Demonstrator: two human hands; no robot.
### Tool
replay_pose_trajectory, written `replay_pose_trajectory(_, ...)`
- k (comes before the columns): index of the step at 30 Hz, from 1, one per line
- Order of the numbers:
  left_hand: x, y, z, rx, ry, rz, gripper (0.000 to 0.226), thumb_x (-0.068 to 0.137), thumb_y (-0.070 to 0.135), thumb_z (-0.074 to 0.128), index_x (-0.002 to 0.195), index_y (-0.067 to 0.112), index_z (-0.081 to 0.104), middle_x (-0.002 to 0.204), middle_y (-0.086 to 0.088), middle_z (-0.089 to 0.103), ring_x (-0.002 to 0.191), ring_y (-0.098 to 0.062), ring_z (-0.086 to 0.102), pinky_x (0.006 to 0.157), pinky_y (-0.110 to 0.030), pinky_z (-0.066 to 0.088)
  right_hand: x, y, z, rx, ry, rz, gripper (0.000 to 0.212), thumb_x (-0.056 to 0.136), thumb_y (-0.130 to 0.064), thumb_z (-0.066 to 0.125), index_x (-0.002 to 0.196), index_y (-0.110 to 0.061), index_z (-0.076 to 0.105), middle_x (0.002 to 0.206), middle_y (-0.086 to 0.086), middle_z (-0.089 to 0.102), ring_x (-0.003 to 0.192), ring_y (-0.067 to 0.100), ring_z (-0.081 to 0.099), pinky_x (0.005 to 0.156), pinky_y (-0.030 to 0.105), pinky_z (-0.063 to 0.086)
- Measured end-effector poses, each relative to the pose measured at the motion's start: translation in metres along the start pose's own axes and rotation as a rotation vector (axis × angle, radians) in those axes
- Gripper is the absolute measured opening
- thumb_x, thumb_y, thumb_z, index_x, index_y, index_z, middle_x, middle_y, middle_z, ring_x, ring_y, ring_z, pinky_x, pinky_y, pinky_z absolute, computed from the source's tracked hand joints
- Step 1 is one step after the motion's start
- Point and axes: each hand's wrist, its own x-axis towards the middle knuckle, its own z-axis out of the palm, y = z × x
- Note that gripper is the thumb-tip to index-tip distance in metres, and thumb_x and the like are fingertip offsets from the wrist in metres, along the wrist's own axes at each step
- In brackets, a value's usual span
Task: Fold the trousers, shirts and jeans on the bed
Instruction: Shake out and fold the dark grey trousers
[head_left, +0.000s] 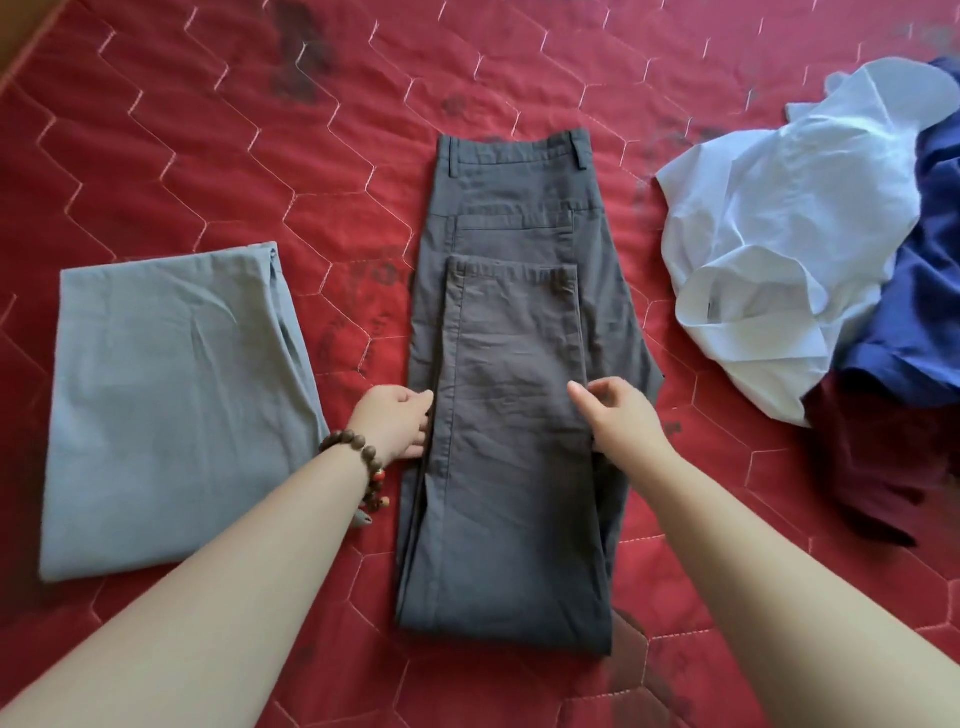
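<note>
Dark grey trousers (511, 395) lie on the bed (208, 156), long axis running straight away from the person, waistband far, legs already doubled back with hems short of the pocket. Both hands flank the folded legs at mid-length, about equally near. Left hand (397, 423) fingers curl against the left edge, seemingly pinching it; grip partly hidden. Right hand (621, 415) fingers loosely bent, tips touching the right edge, pinch uncertain. Next fold likely lifts the near end toward the waistband.
</note>
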Motion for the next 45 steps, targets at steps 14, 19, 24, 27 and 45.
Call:
replay_pose_trajectory(14,-0.080,-0.095,-0.003,0.296,-0.132,-0.018,0.032,0.086,0.032,0.068,0.094,0.001,0.068,0.097,-0.016,0.072,0.093,-0.028,0.067,0.091,-0.053,0.050,-0.106,0.070,-0.005,-0.051,-0.234,0.101,0.010,0.084,-0.019,0.071,0.083,-0.011,0.065,0.069,-0.002,0.062,0.064,0.017,0.056,0.061,0.031,0.048)
replay_pose_trajectory(19,-0.095,-0.115,0.003,0.385,0.005,0.176,0.034,0.093,0.030,0.058,0.076,0.000,0.060,0.075,-0.009,0.068,0.071,-0.023,0.059,0.069,-0.026,0.047,-0.116,0.076,0.003,-0.044,-0.080,0.008,0.008,0.088,-0.019,0.066,0.084,-0.018,0.060,0.077,-0.007,0.063,0.072,0.014,0.057,0.064,0.024,0.042)
replay_pose_trajectory(24,-0.112,-0.136,0.004,0.457,0.111,0.204,0.045,0.092,0.029,0.060,0.063,-0.002,0.047,0.057,-0.007,0.042,0.057,-0.019,0.036,0.054,-0.033,0.026,-0.127,0.095,0.007,-0.042,-0.126,0.035,0.010,0.090,-0.023,0.064,0.089,-0.014,0.063,0.078,-0.004,0.062,0.070,0.017,0.057,0.060,0.026,0.040)
replay_pose_trajectory(27,-0.128,-0.139,0.010,0.388,0.244,0.240,0.030,0.089,0.022,0.063,0.066,0.012,0.047,0.056,-0.001,0.047,0.054,-0.017,0.042,0.057,-0.032,0.034,-0.139,0.100,0.010,-0.053,-0.040,0.027,0.007,0.089,-0.021,0.066,0.088,-0.016,0.060,0.079,-0.005,0.062,0.083,0.019,0.060,0.062,0.022,0.032)
replay_pose_trajectory(45,-0.116,-0.167,0.063,1.285,0.221,0.737,0.064,0.093,0.035,0.031,0.149,0.005,0.025,0.156,-0.012,0.021,0.145,-0.024,0.020,0.118,-0.041,0.020,-0.120,0.126,0.058,-0.896,0.049,-0.653,0.064,0.096,-0.051,0.031,0.152,-0.023,0.021,0.160,-0.001,0.014,0.148,0.016,0.009,0.118,0.053,0.007)
